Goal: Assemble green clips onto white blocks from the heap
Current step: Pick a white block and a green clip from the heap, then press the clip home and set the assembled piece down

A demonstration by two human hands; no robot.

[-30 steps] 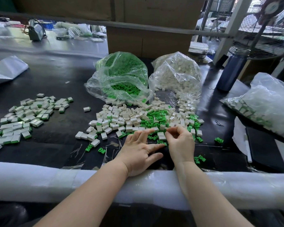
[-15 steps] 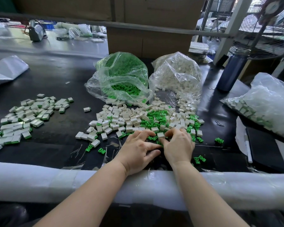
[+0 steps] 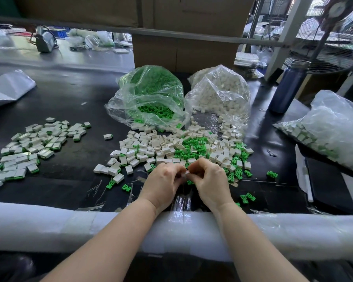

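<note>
Pinching a small white block (image 3: 185, 174) between us, our left hand (image 3: 163, 183) and right hand (image 3: 210, 180) meet at the near edge of the heap (image 3: 177, 148), fingers curled tight around the piece; whether a green clip is already seated we cannot tell. A crooked push could jam or snap the thin plastic clip, or flick the smooth, hard block onto the black table (image 3: 69, 102). Boxy assembled blocks (image 3: 31, 147) lie at nine o'clock; crinkly clear bags of green clips (image 3: 151, 98) and white blocks (image 3: 220, 92) sit at twelve.
</note>
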